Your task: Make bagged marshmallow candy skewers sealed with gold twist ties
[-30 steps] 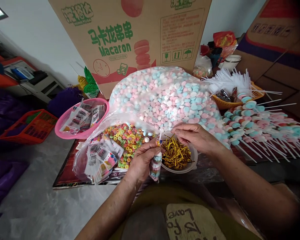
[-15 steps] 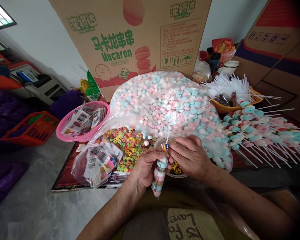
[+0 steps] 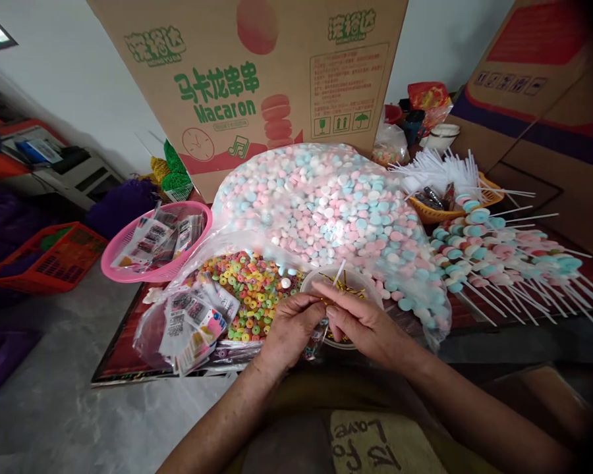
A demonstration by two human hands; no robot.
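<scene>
We hold a wrapped candy skewer [image 3: 312,345] upright but tilted, in front of the bowl [image 3: 373,294] at its near left side. Our fingers hide most of it: below them we see a clear, shiny wrapper with dark and coloured patches, and above them a thin white stick [image 3: 340,271] leans up across the bowl. Our left hand [image 3: 289,328] pinches the skewer at its neck between thumb and fingers; our right hand [image 3: 370,324] meets it there, fingertips closed on the neck, index finger stretched out. Gold twist ties [image 3: 346,287] lie in the bowl. Behind the bowl we have a big clear bag of pastel candies [image 3: 321,197]; left of it, colourful candy rings [image 3: 257,296] and printed packets [image 3: 195,322]; well to its right, more candy skewers [image 3: 507,253] lie piled on the table [image 3: 123,342].
</scene>
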